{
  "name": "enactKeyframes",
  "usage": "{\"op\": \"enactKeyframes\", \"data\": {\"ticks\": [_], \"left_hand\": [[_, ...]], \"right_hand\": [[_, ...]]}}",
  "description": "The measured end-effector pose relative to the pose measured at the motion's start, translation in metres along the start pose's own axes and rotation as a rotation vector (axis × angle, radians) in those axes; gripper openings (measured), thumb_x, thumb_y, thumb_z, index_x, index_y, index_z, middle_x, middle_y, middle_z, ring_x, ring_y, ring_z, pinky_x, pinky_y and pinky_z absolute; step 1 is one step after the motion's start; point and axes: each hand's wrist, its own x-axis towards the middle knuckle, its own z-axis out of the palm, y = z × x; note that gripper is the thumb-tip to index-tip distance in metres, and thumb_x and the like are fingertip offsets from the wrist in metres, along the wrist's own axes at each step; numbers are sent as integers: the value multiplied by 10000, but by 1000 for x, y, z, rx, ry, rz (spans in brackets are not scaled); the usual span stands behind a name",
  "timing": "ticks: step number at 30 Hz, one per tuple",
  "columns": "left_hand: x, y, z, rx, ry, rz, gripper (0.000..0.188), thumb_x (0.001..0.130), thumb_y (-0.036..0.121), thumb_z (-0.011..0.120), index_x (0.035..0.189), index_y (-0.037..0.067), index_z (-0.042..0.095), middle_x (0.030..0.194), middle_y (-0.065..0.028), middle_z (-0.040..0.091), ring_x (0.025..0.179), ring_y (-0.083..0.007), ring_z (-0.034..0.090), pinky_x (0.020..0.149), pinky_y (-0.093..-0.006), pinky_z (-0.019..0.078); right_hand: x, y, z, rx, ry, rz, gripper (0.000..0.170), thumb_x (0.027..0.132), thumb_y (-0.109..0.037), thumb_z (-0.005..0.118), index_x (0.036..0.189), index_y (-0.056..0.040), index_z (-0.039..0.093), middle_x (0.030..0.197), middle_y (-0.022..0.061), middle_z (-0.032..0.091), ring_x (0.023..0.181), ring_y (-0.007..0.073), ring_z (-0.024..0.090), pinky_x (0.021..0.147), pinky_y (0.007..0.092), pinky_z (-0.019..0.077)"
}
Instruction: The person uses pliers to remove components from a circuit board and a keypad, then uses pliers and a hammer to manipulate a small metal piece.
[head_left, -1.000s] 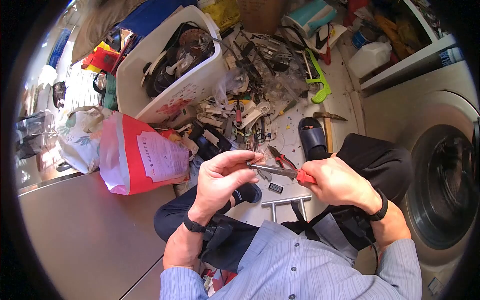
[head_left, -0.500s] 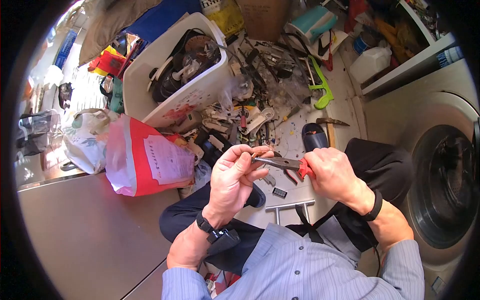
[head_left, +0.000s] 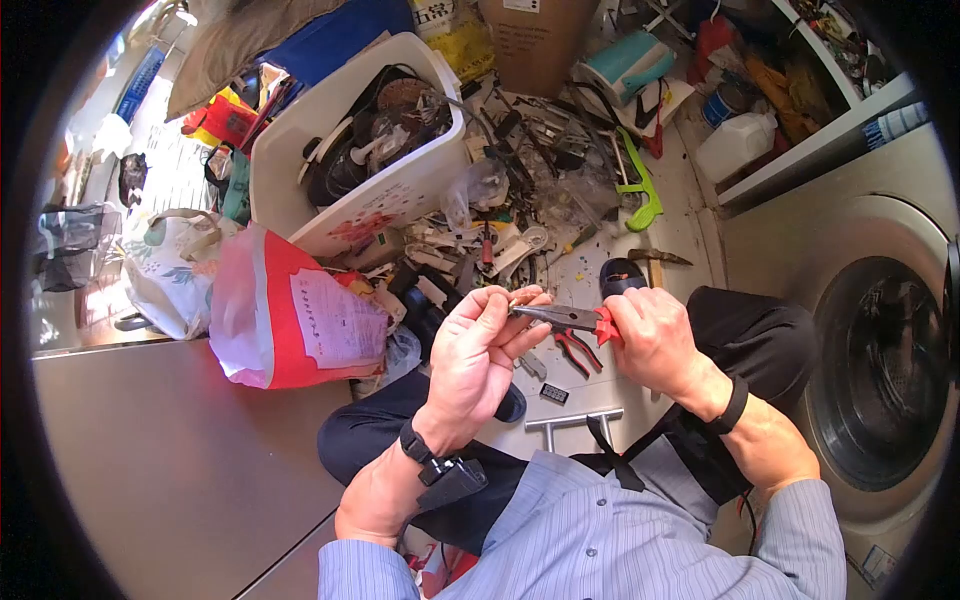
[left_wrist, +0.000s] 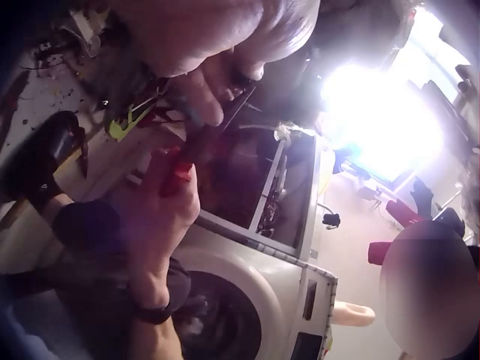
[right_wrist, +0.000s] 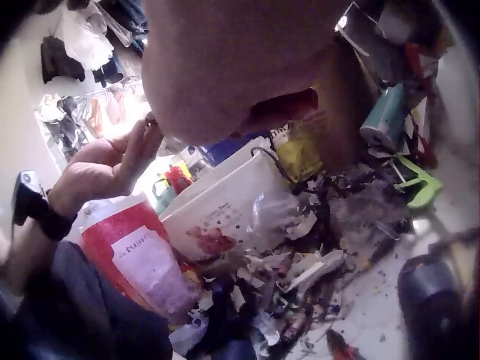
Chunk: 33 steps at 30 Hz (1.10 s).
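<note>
My right hand [head_left: 655,340] grips the red handles of long-nose pliers [head_left: 562,316], whose metal nose points left. At the pliers' tip, the left hand [head_left: 465,365] pinches a small thing [head_left: 517,304] between thumb and fingers, palm partly turned up. That thing is mostly covered by the fingers, and I cannot tell what it is. From the left wrist view, the pliers' red handle [left_wrist: 178,171] shows inside the right fist, with the left fingers [left_wrist: 206,101] close above. In the right wrist view a red handle [right_wrist: 289,109] peeks out under the right hand [right_wrist: 232,60].
On the floor lie red-handled pliers [head_left: 577,350], a small black block [head_left: 554,394] and a hammer [head_left: 655,262]. Scrap is heaped beside a white bin [head_left: 385,200] and a red-and-white bag [head_left: 262,315]. A washing machine [head_left: 790,240] stands at right, a metal T-shaped bar [head_left: 575,418] between the legs.
The left hand has turned, bringing its palm into view, and its fingers have shifted at the pliers' tip. The right hand keeps its grip. The head view has shifted slightly.
</note>
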Motion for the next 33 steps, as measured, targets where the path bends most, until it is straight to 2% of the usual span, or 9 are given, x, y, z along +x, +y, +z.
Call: {"op": "enactKeyframes", "data": {"ticks": [4, 7, 10, 13, 16, 20, 23, 26, 33], "left_hand": [[2, 9, -3, 15, -66, 7, 137, 1055, 162, 601, 1125, 48, 630, 1209, -180, 711, 1133, -296, 710, 925, -417, 622], [5, 7, -13, 113, -33, 67, 130, 1051, 151, 609, 1134, 54, 638, 1177, -164, 726, 1062, -277, 733, 897, -406, 626], [6, 5, -25, 144, 27, 51, 121, 1050, 144, 611, 1125, 54, 639, 1158, -156, 730, 1023, -275, 745, 859, -389, 637], [3, 4, -26, 167, -22, 90, 188, 1050, 138, 613, 1203, 32, 636, 1175, -147, 719, 1000, -261, 750, 828, -361, 640], [-5, 1, -15, 596, 4, 317, 390, 1020, 5, 604, 1408, 13, 568, 1256, -123, 675, 1078, -214, 715, 851, -340, 627], [1, -3, -20, 801, -3, 475, 406, 892, -110, 711, 1281, 4, 686, 1266, -90, 659, 1028, -174, 707, 838, -278, 588], [-3, 4, -16, 1131, -21, 565, 358, 892, -96, 723, 1235, 4, 715, 1179, -93, 710, 970, -174, 720, 824, -275, 593], [-1, 5, -20, 1196, -41, 642, 299, 906, -89, 710, 1197, -23, 725, 1084, -105, 745, 929, -187, 736, 812, -275, 604], [-1, 4, -17, 553, -104, 244, 309, 971, -9, 679, 1276, -56, 668, 1185, -177, 734, 1027, -242, 747, 815, -317, 639]], "right_hand": [[6, -2, -2, -27, 20, -13, 170, 786, -116, 724, 834, -76, 566, 724, 87, 552, 681, 288, 594, 644, 406, 470], [2, -5, 2, 131, -77, 70, 187, 759, -21, 698, 921, -45, 609, 782, 134, 613, 734, 362, 634, 660, 451, 504], [10, -11, -12, 417, -460, 267, 113, 855, -96, 672, 946, -32, 650, 853, 203, 688, 852, 424, 683, 737, 489, 530], [14, -16, -18, 527, -603, 393, 162, 904, -160, 667, 978, -16, 670, 865, 227, 695, 870, 443, 681, 758, 496, 527], [23, -17, -28, 588, -695, 503, 240, 954, -243, 657, 997, -7, 681, 887, 245, 695, 901, 458, 675, 784, 503, 523], [21, -13, -29, 604, -772, 544, 259, 969, -273, 651, 1019, -22, 684, 895, 253, 691, 905, 456, 675, 790, 505, 523], [18, -13, -32, 624, -786, 513, 255, 971, -277, 646, 1029, -31, 683, 896, 251, 693, 909, 456, 676, 786, 505, 523], [15, -12, -33, 686, -813, 496, 245, 975, -272, 634, 1007, -32, 666, 856, 234, 687, 869, 446, 676, 769, 493, 523], [13, -6, -37, 841, -857, 502, 234, 982, -269, 611, 1006, -37, 624, 790, 189, 660, 780, 401, 660, 735, 464, 521]]}}
